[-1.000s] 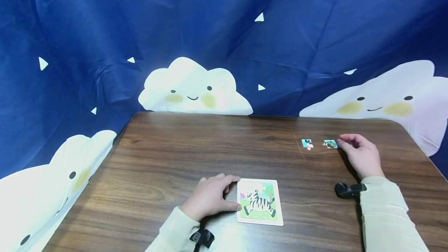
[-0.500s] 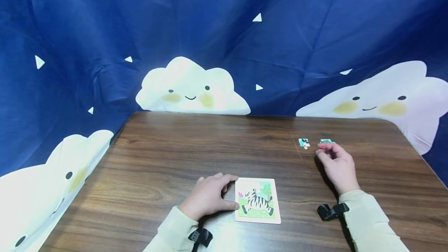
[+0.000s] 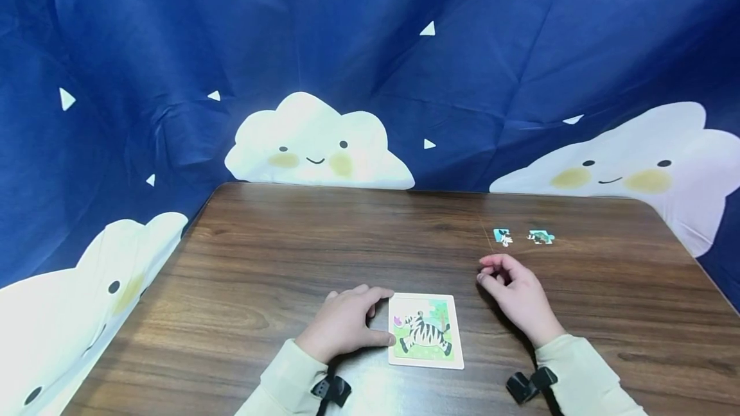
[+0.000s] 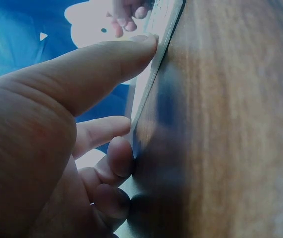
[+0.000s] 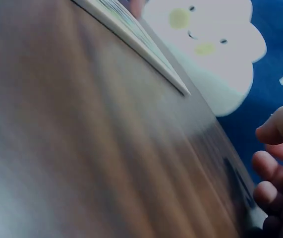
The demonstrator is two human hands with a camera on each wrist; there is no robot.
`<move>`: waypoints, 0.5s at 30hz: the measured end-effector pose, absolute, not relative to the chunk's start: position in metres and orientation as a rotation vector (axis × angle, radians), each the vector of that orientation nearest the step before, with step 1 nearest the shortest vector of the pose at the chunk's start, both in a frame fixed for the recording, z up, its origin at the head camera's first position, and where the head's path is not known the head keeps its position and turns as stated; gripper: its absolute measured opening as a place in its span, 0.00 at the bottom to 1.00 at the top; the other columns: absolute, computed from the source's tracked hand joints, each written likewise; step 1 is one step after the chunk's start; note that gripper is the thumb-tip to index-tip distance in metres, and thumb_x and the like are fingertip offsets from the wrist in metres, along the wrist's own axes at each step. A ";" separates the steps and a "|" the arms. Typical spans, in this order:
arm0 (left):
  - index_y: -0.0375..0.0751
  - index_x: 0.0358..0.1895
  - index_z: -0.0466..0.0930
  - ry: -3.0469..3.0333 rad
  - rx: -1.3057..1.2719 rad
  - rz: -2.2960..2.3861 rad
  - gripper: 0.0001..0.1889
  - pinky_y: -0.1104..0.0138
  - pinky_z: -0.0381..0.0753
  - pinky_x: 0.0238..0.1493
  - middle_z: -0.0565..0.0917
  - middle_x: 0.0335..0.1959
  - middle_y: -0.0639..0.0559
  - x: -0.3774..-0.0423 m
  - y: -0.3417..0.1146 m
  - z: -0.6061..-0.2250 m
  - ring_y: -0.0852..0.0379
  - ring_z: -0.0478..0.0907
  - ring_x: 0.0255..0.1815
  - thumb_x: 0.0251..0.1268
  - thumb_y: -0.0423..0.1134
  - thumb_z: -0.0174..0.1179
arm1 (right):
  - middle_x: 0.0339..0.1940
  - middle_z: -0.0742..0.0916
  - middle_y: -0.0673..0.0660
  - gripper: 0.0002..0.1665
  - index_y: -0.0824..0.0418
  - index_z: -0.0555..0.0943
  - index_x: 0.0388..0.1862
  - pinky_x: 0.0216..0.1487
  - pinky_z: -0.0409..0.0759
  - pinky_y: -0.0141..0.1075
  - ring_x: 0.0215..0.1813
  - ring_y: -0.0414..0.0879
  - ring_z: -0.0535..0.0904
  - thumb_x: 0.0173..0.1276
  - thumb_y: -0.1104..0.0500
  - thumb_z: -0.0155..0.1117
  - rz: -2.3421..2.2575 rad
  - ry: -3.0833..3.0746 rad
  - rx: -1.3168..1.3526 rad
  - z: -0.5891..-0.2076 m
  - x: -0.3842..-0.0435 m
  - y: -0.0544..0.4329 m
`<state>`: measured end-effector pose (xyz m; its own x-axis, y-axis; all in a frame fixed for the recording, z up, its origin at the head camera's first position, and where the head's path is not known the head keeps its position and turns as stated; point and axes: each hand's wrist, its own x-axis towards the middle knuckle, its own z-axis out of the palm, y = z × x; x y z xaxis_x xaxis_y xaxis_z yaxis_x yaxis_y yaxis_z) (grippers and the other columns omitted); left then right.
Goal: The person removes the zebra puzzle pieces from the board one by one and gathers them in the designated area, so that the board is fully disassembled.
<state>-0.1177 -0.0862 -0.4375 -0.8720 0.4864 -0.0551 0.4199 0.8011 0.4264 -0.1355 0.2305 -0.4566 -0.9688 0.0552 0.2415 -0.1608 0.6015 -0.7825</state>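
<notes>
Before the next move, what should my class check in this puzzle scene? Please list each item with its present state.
1. Zebra puzzle lying flat on the wooden table: ok.
2. Left hand touching the puzzle's left edge: ok.
3. Right hand free: ok, nothing visible in its grasp.
4. Left loose puzzle piece and right loose puzzle piece lying apart: ok.
5. Right hand at a loose piece: not ok, touching neither.
6. Loose pieces' fit in the puzzle: cannot tell, too small.

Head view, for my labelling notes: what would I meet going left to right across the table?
Left hand → zebra puzzle → blue-and-white piece → turquoise-and-green piece.
</notes>
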 end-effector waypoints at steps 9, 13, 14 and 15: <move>0.57 0.65 0.77 2.826 0.714 0.601 0.39 0.63 0.62 0.38 0.70 0.29 0.66 -0.118 -0.086 -0.437 0.65 0.68 0.29 0.46 0.62 0.74 | 0.30 0.82 0.42 0.09 0.53 0.84 0.39 0.36 0.67 0.34 0.28 0.35 0.72 0.61 0.63 0.72 1.176 -2.718 0.393 -0.457 -0.120 0.204; 0.57 0.65 0.77 2.819 0.710 0.602 0.39 0.63 0.62 0.38 0.70 0.29 0.66 -0.118 -0.086 -0.437 0.65 0.68 0.29 0.46 0.63 0.74 | 0.33 0.81 0.37 0.12 0.47 0.85 0.40 0.43 0.62 0.39 0.33 0.33 0.73 0.57 0.57 0.77 1.081 -2.753 0.554 -0.454 -0.114 0.198; 0.57 0.65 0.77 2.818 0.709 0.603 0.38 0.63 0.62 0.37 0.70 0.29 0.66 -0.119 -0.086 -0.437 0.65 0.68 0.29 0.46 0.63 0.74 | 0.34 0.80 0.37 0.14 0.46 0.86 0.40 0.44 0.60 0.40 0.35 0.33 0.73 0.56 0.55 0.78 1.063 -2.765 0.585 -0.453 -0.113 0.197; 0.57 0.65 0.77 2.817 0.709 0.605 0.38 0.63 0.62 0.37 0.70 0.29 0.66 -0.119 -0.086 -0.437 0.65 0.68 0.29 0.46 0.63 0.74 | 0.34 0.80 0.37 0.15 0.46 0.86 0.40 0.44 0.60 0.40 0.36 0.33 0.73 0.54 0.54 0.79 1.050 -2.777 0.611 -0.452 -0.112 0.197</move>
